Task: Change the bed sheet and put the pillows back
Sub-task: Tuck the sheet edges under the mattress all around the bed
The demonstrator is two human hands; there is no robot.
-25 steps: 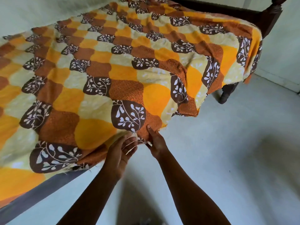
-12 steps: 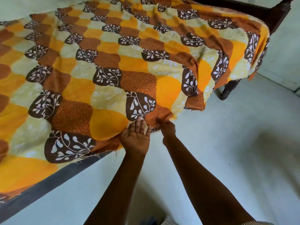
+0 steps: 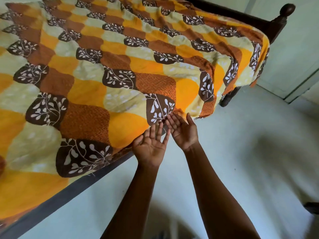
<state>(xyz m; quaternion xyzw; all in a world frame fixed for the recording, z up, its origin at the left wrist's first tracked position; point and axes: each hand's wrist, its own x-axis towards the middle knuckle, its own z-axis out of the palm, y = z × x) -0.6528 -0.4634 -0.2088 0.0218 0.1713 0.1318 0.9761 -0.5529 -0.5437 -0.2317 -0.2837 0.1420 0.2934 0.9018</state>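
The bed sheet (image 3: 120, 69) is spread over the bed, with its near hem draped along the dark side rail (image 3: 51, 202) and its end hung over the corner by the bedpost (image 3: 283, 16). The left hand (image 3: 150, 146) and right hand (image 3: 183, 131) are held side by side, palms up, fingers straight, nothing gripped, fingertips at the hem. Bare floor (image 3: 250, 161) is left open to the right.
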